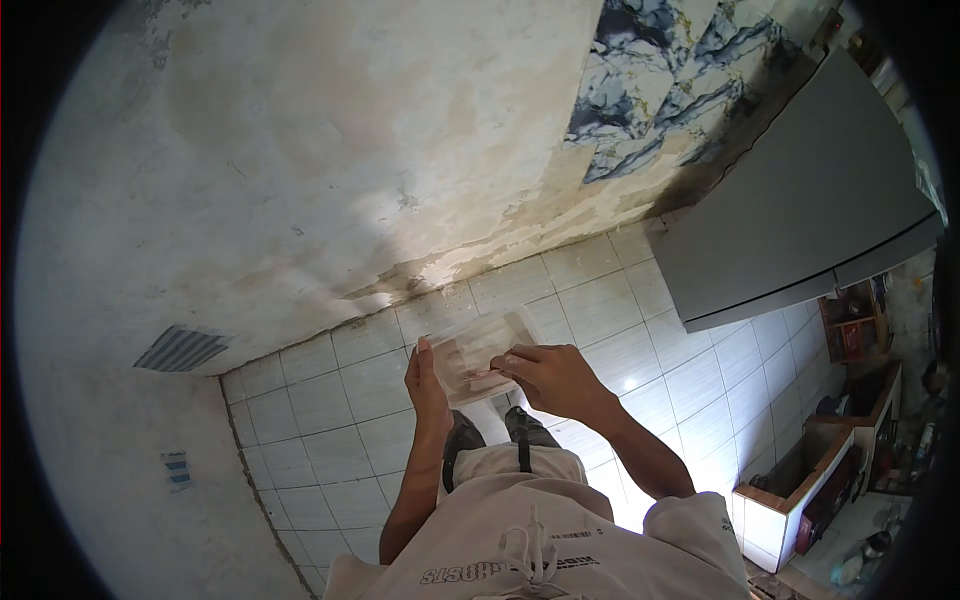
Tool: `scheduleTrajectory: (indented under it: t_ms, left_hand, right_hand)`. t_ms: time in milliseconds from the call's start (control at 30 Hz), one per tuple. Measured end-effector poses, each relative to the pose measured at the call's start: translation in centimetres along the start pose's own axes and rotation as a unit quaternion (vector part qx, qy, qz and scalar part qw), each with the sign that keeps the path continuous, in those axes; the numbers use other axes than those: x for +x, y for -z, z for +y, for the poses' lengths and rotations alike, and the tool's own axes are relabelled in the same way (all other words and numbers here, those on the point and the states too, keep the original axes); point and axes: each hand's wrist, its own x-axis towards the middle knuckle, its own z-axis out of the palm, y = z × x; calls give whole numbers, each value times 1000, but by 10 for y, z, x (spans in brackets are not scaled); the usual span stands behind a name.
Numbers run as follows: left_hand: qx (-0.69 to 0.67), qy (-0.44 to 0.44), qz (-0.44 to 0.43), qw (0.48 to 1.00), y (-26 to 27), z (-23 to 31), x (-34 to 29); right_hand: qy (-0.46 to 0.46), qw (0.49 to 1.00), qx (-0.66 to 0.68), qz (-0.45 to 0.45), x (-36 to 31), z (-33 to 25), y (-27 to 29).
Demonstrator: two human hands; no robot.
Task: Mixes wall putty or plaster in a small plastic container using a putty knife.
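Note:
A translucent, pale rectangular plastic container (515, 325) is held in front of my body, above the floor. My left hand (426, 380) grips its left side, with the thumb up along the rim. My right hand (540, 375) reaches over the container from the right, its fingers bent down and drawn together inside. What those fingers hold, if anything, cannot be made out. Something faintly pinkish shows within the container, too blurred to name.
Tiled floor (375, 385) meets a stained, peeling wall (300, 180) beyond the container. A tall grey refrigerator (800, 190) stands at the right. Low wood-edged counters (800, 495) with kitchen items lie at the lower right. My shoes (530, 425) are below the container.

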Motion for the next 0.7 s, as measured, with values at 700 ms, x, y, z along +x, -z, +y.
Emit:
scheduleTrajectory:
  t_ms: [700]
  left_hand:
    - [8, 18, -85, 996, 24, 81, 143]
  right_hand:
    - [-46, 983, -149, 93, 120, -25, -78]
